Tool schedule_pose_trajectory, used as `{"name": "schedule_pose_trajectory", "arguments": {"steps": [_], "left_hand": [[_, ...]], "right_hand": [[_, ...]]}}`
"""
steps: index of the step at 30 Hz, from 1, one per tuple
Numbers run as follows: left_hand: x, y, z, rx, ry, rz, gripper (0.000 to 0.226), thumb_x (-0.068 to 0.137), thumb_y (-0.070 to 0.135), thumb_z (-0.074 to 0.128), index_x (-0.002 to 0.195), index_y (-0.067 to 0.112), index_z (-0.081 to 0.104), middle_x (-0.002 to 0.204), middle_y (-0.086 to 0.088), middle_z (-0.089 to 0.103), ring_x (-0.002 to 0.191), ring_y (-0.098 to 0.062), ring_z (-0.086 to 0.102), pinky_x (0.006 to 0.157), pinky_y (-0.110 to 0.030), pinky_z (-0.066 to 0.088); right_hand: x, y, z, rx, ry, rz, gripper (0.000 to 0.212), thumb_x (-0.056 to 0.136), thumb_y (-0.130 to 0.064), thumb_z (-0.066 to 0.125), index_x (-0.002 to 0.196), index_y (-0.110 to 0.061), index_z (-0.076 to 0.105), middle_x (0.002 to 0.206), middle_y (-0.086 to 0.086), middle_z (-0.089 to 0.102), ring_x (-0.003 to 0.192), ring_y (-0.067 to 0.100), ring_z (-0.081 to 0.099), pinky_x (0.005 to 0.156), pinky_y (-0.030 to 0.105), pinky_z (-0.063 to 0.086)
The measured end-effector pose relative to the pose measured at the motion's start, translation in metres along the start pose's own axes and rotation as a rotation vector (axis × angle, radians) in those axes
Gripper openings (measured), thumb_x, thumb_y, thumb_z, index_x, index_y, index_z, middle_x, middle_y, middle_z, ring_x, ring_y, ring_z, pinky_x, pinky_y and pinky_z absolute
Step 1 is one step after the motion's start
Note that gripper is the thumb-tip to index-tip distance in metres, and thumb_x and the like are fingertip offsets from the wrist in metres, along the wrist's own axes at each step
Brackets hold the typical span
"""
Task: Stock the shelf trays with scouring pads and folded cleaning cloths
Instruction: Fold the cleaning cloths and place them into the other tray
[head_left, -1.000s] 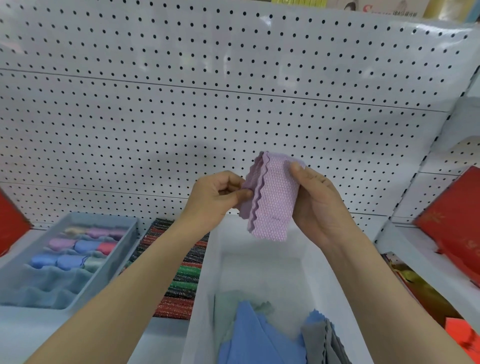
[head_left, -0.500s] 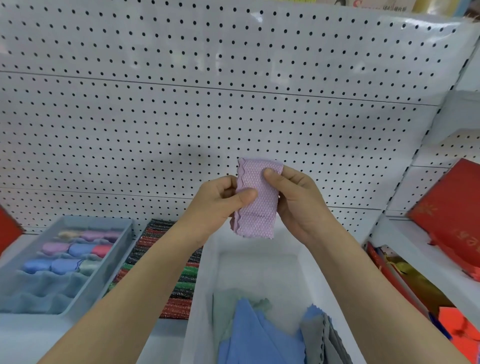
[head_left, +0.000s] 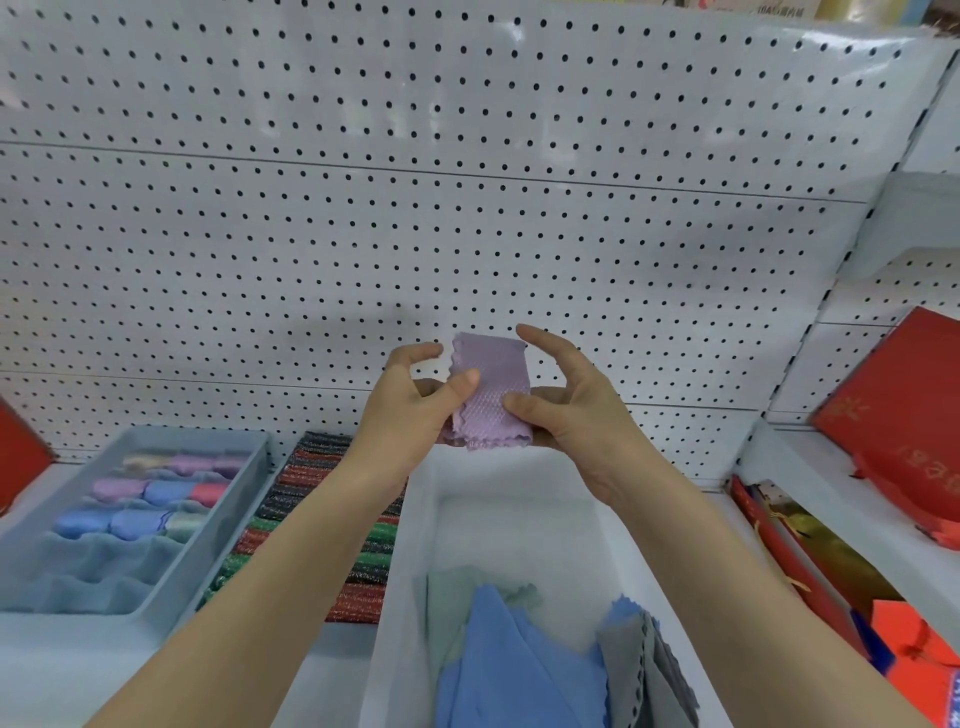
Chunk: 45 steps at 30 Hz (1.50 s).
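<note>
White pegboard fills the background, and under it runs the shelf with its trays. At 9 o'clock the grey tray already holds several rows of folded cloths in lilac, blue, pink and pale green; its nearer rows seem to hold only bluish ones, but this part is blurred. Just beside it, toward the centre, the scouring pads lie in a dense stack of red, green and dark glitter stripes, so this part looks mostly stocked.

At 6 o'clock the white bin holds loose cloths, blue, grey and greenish, not yet folded, so I judge that a good part of the work is left.

Above the far end of the bin, the lilac cloth is held in the air, folded small. The left hand pinches its left edge with thumb and curled fingers. The right hand presses its thumb on the cloth, the lower fingers seem to support it behind, and the upper fingers are spread free.

It is not yet in a tray
</note>
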<state>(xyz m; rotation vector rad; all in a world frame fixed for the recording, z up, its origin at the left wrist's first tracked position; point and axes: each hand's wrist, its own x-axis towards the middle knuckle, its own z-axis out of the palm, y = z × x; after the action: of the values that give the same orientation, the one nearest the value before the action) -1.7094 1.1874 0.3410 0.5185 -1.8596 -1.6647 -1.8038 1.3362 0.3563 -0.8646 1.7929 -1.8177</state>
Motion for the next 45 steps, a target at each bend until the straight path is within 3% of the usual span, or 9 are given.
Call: {"name": "schedule_pose_trajectory", "arguments": {"steps": [5,11,18,22,26,30,38,42,45], "left_hand": [[-0.007,0.0,-0.005,0.002,-0.06,0.055,0.06,0.092,0.017,0.069,0.143,0.031,0.043,0.084,-0.011,0.064,0.077,-0.018,0.068,0.072,-0.035,0.061],[-0.013,0.002,-0.012,0.119,-0.079,0.154,0.046,0.086,0.004,0.073,0.122,0.029,0.061,0.09,-0.007,0.07,0.077,-0.012,0.065,0.072,-0.028,0.057],[-0.011,0.001,-0.018,0.478,-0.074,0.234,0.034,0.083,0.02,0.078,0.115,0.027,0.071,0.097,0.004,0.071,0.09,-0.013,0.066,0.087,-0.032,0.053],[-0.013,0.004,-0.021,0.541,-0.102,0.233,0.01,0.088,0.026,0.073,0.097,0.027,0.076,0.092,-0.002,0.066,0.085,-0.015,0.062,0.074,-0.026,0.045],[-0.016,0.004,-0.025,0.315,-0.197,0.076,0.014,0.086,0.032,0.074,0.097,0.023,0.073,0.101,-0.002,0.07,0.09,-0.011,0.066,0.078,-0.024,0.048],[-0.017,-0.001,-0.029,0.071,-0.24,-0.04,0.022,0.087,0.018,0.073,0.109,0.015,0.07,0.103,-0.001,0.076,0.097,-0.017,0.072,0.084,-0.029,0.058],[-0.009,-0.009,-0.051,-0.219,-0.147,-0.017,0.015,0.093,0.008,0.064,0.105,0.015,0.065,0.083,0.0,0.069,0.067,-0.013,0.065,0.056,-0.023,0.052],[0.003,-0.01,-0.077,-0.332,-0.161,0.01,0.013,0.094,0.003,0.059,0.101,0.011,0.066,0.087,-0.003,0.069,0.075,-0.014,0.065,0.063,-0.024,0.055],[0.013,-0.01,-0.108,-0.411,-0.236,-0.008,0.019,0.085,0.023,0.064,0.096,0.01,0.072,0.093,-0.006,0.07,0.083,-0.017,0.066,0.069,-0.028,0.057]], "right_hand": [[-0.002,0.0,0.004,-0.041,0.015,-0.095,0.046,0.093,0.002,0.06,0.129,-0.027,0.058,0.089,0.026,0.072,0.073,0.026,0.066,0.078,0.04,0.06],[-0.005,0.0,0.005,-0.119,-0.05,-0.109,0.037,0.086,0.006,0.067,0.116,-0.016,0.065,0.092,0.009,0.073,0.072,0.016,0.064,0.067,0.026,0.054],[-0.001,0.002,0.002,-0.378,-0.015,-0.097,0.039,0.078,0.001,0.074,0.11,-0.019,0.069,0.087,0.004,0.072,0.066,0.009,0.064,0.072,0.026,0.054],[-0.001,0.003,-0.001,-0.498,0.019,-0.11,0.018,0.081,-0.016,0.075,0.093,-0.029,0.075,0.098,-0.002,0.067,0.081,0.007,0.059,0.075,0.021,0.047],[-0.001,0.005,-0.002,-0.29,-0.056,-0.005,0.007,0.089,-0.015,0.07,0.095,-0.015,0.072,0.105,0.012,0.071,0.092,0.02,0.067,0.092,0.038,0.053],[0.001,0.008,0.006,-0.087,-0.161,0.04,0.019,0.094,-0.014,0.065,0.106,0.0,0.065,0.098,0.015,0.072,0.087,0.02,0.07,0.083,0.035,0.06],[0.02,0.014,0.043,0.14,-0.155,0.032,0.026,0.09,-0.008,0.067,0.116,-0.009,0.067,0.098,0.008,0.069,0.074,0.013,0.065,0.06,0.021,0.052],[0.035,0.018,0.069,0.408,-0.247,0.105,0.028,0.091,-0.006,0.06,0.118,-0.007,0.067,0.102,0.007,0.066,0.081,0.015,0.06,0.068,0.024,0.051],[0.047,0.018,0.089,0.432,-0.269,0.124,0.026,0.088,-0.026,0.062,0.107,-0.011,0.071,0.104,0.005,0.066,0.089,0.017,0.061,0.076,0.028,0.05]]}}
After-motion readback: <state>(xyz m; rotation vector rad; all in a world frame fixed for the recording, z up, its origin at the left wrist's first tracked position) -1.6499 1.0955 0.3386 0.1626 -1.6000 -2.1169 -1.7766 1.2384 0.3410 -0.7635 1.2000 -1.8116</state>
